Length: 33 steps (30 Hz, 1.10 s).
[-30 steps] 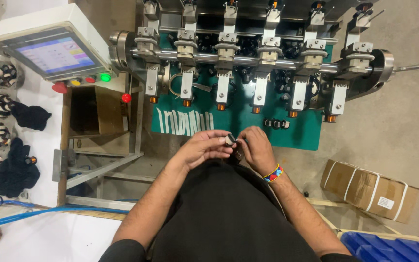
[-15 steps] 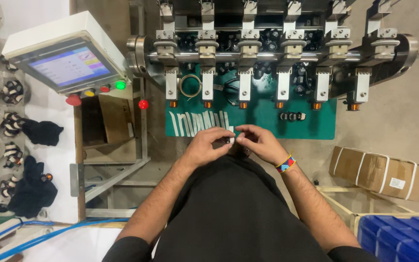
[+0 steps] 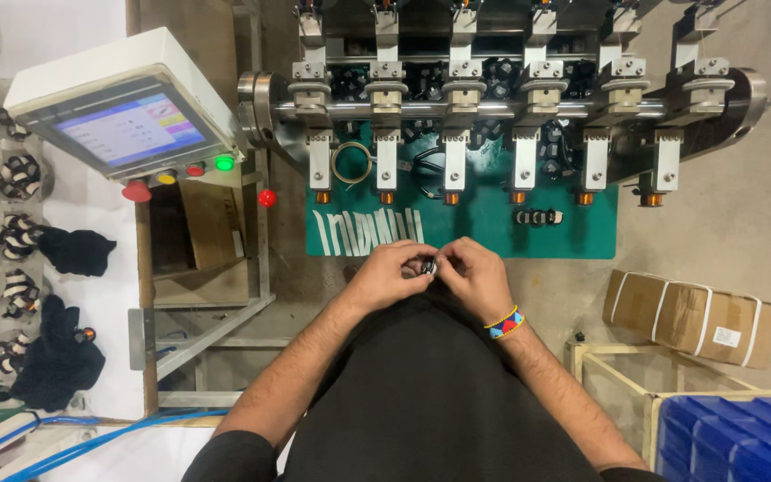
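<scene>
Hands: left hand [image 3: 393, 273] and right hand [image 3: 474, 277] met at the near edge of the green mat [image 3: 582, 234], fingers curled together on a small dark part [image 3: 427, 266].
Mat: white strips [image 3: 366, 231] lay fanned at its left end; a small black piece [image 3: 538, 216] rested near its right end.
Crate: blue crate [image 3: 732, 439] sat at the lower right corner, contents not discernible.
Package: brown carton [image 3: 691, 317], strapped white with a small white label, lay beside the mat's right edge.
Panel: control box [image 3: 116, 98] with lit screen stood left; red, yellow and green buttons [image 3: 194, 169] ran beneath it.

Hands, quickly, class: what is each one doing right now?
Left hand: fingers closed, pinching the small dark part.
Right hand: fingers closed on the same small dark part, from the other side.
</scene>
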{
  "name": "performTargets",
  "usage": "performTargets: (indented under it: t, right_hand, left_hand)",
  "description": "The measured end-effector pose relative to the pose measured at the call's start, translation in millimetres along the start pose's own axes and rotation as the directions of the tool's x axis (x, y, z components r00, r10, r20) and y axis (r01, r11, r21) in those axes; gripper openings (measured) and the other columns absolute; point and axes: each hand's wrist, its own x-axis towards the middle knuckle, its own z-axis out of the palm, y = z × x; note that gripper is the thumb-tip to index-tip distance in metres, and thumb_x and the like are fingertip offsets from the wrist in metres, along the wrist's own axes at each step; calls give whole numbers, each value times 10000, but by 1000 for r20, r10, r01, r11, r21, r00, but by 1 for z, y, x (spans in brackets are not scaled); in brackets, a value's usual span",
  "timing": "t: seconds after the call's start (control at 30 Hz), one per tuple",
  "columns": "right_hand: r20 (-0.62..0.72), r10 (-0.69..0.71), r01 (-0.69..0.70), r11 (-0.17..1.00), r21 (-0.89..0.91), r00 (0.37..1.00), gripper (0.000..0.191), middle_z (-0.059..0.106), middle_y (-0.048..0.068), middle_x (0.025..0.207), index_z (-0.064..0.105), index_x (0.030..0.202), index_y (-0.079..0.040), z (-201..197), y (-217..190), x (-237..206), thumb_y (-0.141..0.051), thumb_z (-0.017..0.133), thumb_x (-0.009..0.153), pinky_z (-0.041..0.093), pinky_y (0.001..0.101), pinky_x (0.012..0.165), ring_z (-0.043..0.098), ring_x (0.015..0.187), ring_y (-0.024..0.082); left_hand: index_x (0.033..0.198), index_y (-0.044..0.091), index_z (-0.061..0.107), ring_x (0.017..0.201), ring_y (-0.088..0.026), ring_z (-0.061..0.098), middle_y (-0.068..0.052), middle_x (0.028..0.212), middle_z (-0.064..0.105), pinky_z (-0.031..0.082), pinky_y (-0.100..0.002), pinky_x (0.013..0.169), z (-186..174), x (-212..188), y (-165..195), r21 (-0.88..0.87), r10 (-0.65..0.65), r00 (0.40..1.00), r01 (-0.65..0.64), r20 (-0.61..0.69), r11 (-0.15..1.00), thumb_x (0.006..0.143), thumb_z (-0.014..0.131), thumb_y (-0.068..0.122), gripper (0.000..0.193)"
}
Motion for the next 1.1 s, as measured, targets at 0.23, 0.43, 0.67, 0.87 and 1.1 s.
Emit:
performTargets:
  t: [0.23, 0.43, 0.67, 0.87, 1.1]
  right_hand:
    - [159, -164, 205, 932, -299, 974, 335, 709, 155, 975, 679, 1197, -42, -25, 5, -24, -162, 681, 885, 543, 472, 709, 686, 865, 377]
    - [244, 84, 46, 874, -484, 966, 227, 739, 178, 939, 709, 1043, -72, -46, 120, -14, -261, 646, 935, 545, 519, 739, 693, 844, 408]
    - [-153, 161, -212, 877, -431, 975, 258, 728, 129, 801, 648, 928, -77, -107, 195, 16, -285, 767, 835, 557, 497, 672, 703, 755, 374]
    - [-117, 166, -196, 920, -339, 979, 228, 726, 114, 780, 679, 952, -82, -90, 158, 3, -283, 774, 900, 552, 412, 652, 725, 719, 294]
    - [-20, 289, -287, 936, -206, 957, 251, 768, 99, 817, 723, 1010, -57, -50, 144, -46, -280, 753, 900, 580, 341, 663, 755, 706, 201]
  left_hand:
    - [1126, -16, 733, 525, -44, 511, 12, 781, 689, 377, -201, 427, 50, 12, -38, -455, -537, 843, 492, 37, 742, 891, 778, 269, 373]
    - [1118, -2, 736, 700, -157, 638, -66, 948, 740, 495, -307, 564, 75, 39, -57, -89, -556, 818, 549, -146, 831, 888, 788, 432, 494]
    - [1131, 13, 699, 945, -348, 704, -174, 1034, 735, 571, -426, 840, 8, 79, -72, 407, -17, 616, 540, -787, 737, 810, 818, 398, 515]
    - [996, 57, 724, 939, -349, 721, -159, 997, 746, 577, -434, 819, -4, 115, -59, 226, -153, 493, 625, -856, 747, 735, 867, 319, 396]
    - [904, 71, 694, 831, -343, 730, -144, 858, 732, 580, -426, 733, -14, 119, -66, 329, 64, 589, 354, -806, 875, 831, 749, 169, 134]
